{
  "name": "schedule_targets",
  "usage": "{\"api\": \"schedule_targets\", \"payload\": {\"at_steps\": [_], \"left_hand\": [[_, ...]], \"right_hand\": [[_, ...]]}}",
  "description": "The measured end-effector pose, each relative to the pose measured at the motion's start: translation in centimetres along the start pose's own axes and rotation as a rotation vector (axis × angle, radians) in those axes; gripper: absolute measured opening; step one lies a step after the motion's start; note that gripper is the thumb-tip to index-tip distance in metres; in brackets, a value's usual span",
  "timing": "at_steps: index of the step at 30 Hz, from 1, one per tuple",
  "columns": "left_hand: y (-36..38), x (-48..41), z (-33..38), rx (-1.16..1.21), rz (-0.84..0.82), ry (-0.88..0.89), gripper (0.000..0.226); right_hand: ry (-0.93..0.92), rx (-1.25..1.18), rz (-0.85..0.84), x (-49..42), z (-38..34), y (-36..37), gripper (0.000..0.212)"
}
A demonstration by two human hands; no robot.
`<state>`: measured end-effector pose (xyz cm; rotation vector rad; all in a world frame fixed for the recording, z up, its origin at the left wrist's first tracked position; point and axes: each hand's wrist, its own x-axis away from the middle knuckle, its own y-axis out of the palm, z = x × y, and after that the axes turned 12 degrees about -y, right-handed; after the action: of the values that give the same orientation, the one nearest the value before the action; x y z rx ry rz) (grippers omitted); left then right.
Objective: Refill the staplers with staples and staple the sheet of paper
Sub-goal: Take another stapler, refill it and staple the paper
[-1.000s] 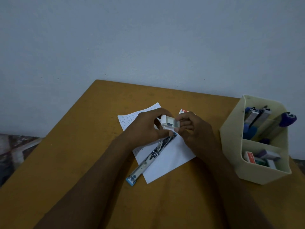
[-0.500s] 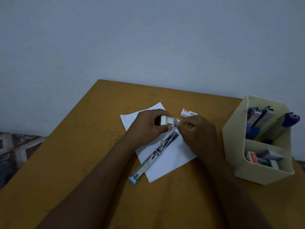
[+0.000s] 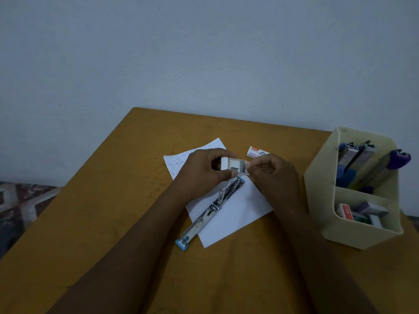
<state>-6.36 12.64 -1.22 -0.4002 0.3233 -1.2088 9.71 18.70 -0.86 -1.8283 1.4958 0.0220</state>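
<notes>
A blue stapler [image 3: 210,209] lies opened flat and diagonal across a white sheet of paper [image 3: 238,214] on the yellow table. Just above its far end, my left hand [image 3: 199,171] grips a small white staple box tray [image 3: 233,167] that is slid open, with grey staples showing inside. My right hand [image 3: 274,175] pinches the tray's right end with thumb and fingers. The box's printed sleeve [image 3: 257,151] lies on the table behind my hands.
A cream desk organiser [image 3: 340,225] stands at the right, with several staplers [image 3: 362,164] upright in its back part and small staple boxes [image 3: 360,211] in its front part. The table [image 3: 113,200] ends at a grey wall behind.
The view has shifted slightly. My right hand has drawn a little to the right at the tray's end, so more of the printed sleeve behind shows. The stapler and paper have not moved.
</notes>
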Motion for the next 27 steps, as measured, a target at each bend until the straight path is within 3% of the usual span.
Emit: {"api": "schedule_targets", "payload": {"at_steps": [8, 15, 27], "left_hand": [[0.01, 0.13, 0.22, -0.026, 0.009, -0.009, 0.03], [0.27, 0.28, 0.39, -0.077, 0.016, 0.018, 0.032], [0.44, 0.09, 0.11, -0.066, 0.035, 0.008, 0.033]], "right_hand": [[-0.15, 0.196, -0.046, 0.31, -0.52, 0.17, 0.026], [-0.054, 0.143, -0.084, 0.09, -0.8, 0.07, 0.027], [-0.06, 0.09, -0.056, 0.3, -0.47, 0.23, 0.019]]}}
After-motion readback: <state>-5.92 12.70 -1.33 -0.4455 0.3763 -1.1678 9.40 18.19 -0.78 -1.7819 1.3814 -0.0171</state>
